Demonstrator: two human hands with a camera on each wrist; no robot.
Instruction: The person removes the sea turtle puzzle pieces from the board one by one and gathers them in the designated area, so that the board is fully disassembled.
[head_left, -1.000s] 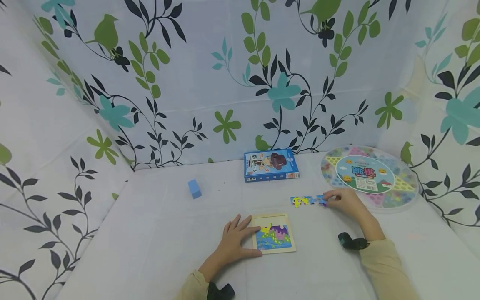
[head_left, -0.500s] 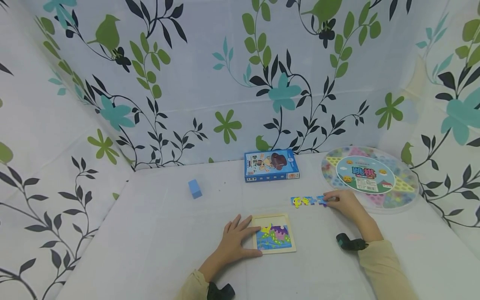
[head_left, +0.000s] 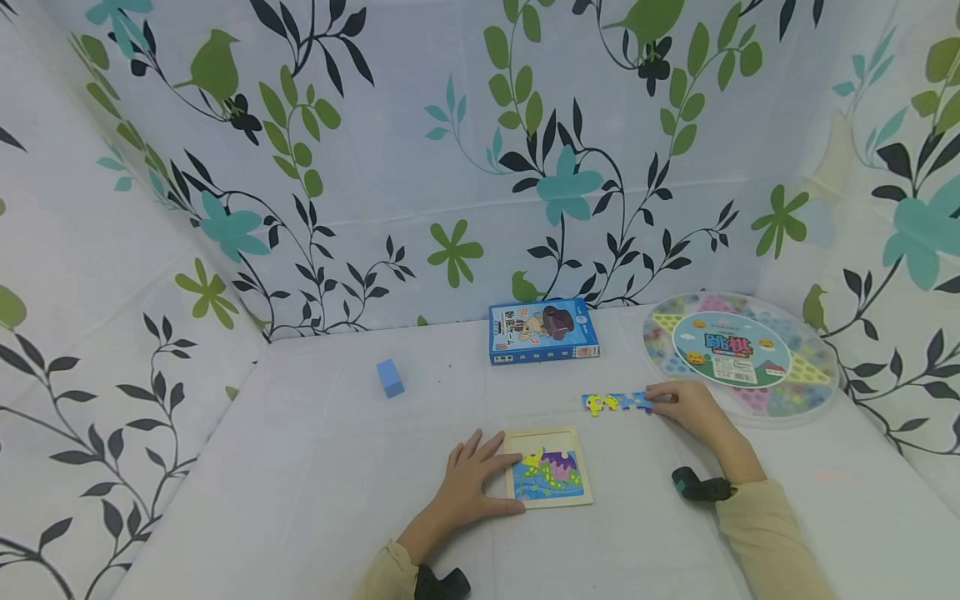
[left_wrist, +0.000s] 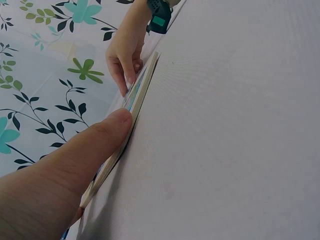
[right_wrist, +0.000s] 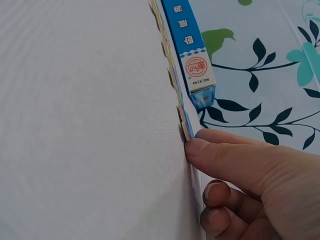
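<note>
My left hand (head_left: 468,483) lies spread at the left side of a small wooden-framed jigsaw puzzle (head_left: 551,502). Its thumb touches the near edge of the frame, as the left wrist view (left_wrist: 75,160) also shows, and the index finger reaches over the left side. Colourful pieces fill the lower part of the frame; its upper strip is bare wood. Farther right, my right hand (head_left: 693,407) pinches the right end of a row of puzzle pieces (head_left: 611,402), blue with yellow shapes. In the right wrist view, thumb and index finger meet at the end piece (right_wrist: 186,131).
Behind the row stands a blue game box (head_left: 543,332). To its right lies a large round Chinese checkers set (head_left: 738,354), close behind my right hand. A blue block (head_left: 390,377) sits at the left. Patterned cloth (head_left: 450,167) rises behind the white tabletop.
Almost nothing differs. The right wrist and forearm have shifted very slightly left, while the left hand, the frame and the row of pieces stay in place.
</note>
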